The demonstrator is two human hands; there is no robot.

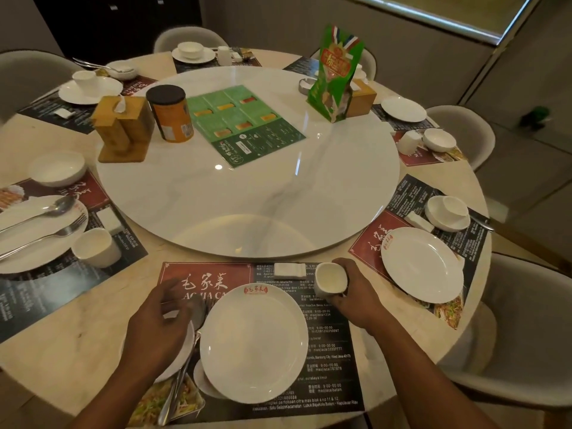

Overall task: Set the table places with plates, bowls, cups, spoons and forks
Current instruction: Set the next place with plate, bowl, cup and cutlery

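Observation:
A white plate (253, 343) with a red logo lies on the dark placemat (328, 351) right in front of me. My right hand (349, 292) grips a white cup (329, 280) just beyond the plate's right rim, above the mat. My left hand (158, 323) rests over a white bowl (181, 354) at the plate's left, fingers curled on its rim. A spoon (198, 311) and a fork lie between bowl and plate, handles (173, 394) toward me. A folded white napkin (289, 270) sits at the mat's far edge.
A big white turntable (263, 196) fills the middle, carrying a wooden tissue box (122, 128), an orange canister (171, 114), a green menu (244, 125) and a green stand-up card (335, 75). Other places around hold plates, bowls and cups. Grey chairs ring the table.

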